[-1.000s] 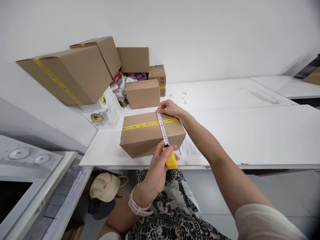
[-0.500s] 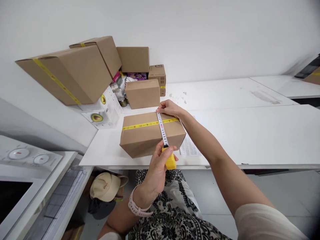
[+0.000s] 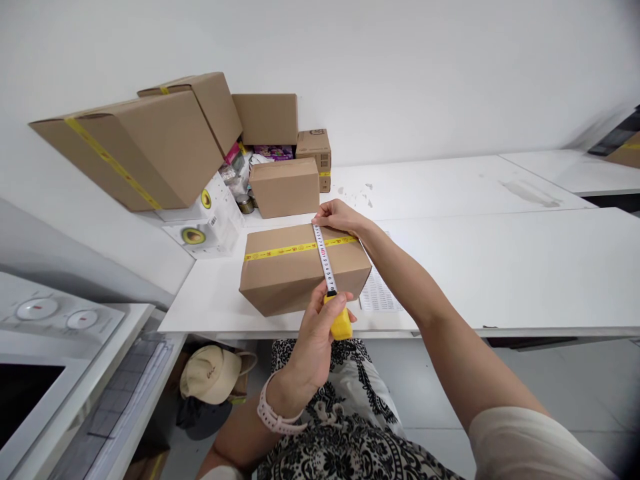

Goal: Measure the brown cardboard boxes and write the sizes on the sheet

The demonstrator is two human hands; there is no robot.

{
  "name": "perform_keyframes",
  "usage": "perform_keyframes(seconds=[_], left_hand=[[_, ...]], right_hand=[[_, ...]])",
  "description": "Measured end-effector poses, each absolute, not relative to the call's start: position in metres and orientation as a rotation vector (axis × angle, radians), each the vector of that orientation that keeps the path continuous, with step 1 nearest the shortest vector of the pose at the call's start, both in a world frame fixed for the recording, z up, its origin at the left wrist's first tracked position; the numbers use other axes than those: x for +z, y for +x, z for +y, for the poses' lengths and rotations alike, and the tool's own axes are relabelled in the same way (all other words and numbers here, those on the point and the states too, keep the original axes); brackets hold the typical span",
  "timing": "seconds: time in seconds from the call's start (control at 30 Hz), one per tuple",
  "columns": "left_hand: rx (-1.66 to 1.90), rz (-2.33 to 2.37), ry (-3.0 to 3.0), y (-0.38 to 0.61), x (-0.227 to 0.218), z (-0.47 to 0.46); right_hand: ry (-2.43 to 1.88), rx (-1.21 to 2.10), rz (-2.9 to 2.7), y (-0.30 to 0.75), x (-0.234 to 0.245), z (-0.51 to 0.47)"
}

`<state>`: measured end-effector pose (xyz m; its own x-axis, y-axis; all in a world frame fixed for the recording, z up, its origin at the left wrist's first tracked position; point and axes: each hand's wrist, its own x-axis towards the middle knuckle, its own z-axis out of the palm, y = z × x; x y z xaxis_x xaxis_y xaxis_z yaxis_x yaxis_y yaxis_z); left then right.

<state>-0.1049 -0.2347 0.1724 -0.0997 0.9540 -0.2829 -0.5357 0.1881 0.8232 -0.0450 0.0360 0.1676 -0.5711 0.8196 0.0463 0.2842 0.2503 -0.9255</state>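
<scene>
A brown cardboard box [image 3: 280, 273] with yellow printed tape along its top sits on the white table near the front edge. My left hand [image 3: 320, 323] is closed around the yellow case of a tape measure [image 3: 341, 325] at the box's near side. The white blade runs away from the case across the box top, over the yellow tape, to the far edge. There my right hand [image 3: 337, 217] pinches the blade's end against the box; the very tip is hidden by the fingers. A printed sheet [image 3: 381, 290] lies partly under the box's right end and my right forearm.
Large taped cartons [image 3: 145, 147] are stacked on white avocado-printed boxes [image 3: 200, 233] at the left. Behind the box stand a smaller carton [image 3: 285, 190], jars and bags. A white appliance with knobs [image 3: 37, 308] is at lower left, a beige cap [image 3: 210, 375] below the table.
</scene>
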Motion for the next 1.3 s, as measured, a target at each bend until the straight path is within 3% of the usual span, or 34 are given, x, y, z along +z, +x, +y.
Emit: perform_keyframes(seconds=[1.3], left_hand=[[1.359, 1.014, 0.524, -0.106, 0.168, -0.233]], right_hand=[[-1.012, 1.293, -1.997, -0.043, 0.175, 0.027]])
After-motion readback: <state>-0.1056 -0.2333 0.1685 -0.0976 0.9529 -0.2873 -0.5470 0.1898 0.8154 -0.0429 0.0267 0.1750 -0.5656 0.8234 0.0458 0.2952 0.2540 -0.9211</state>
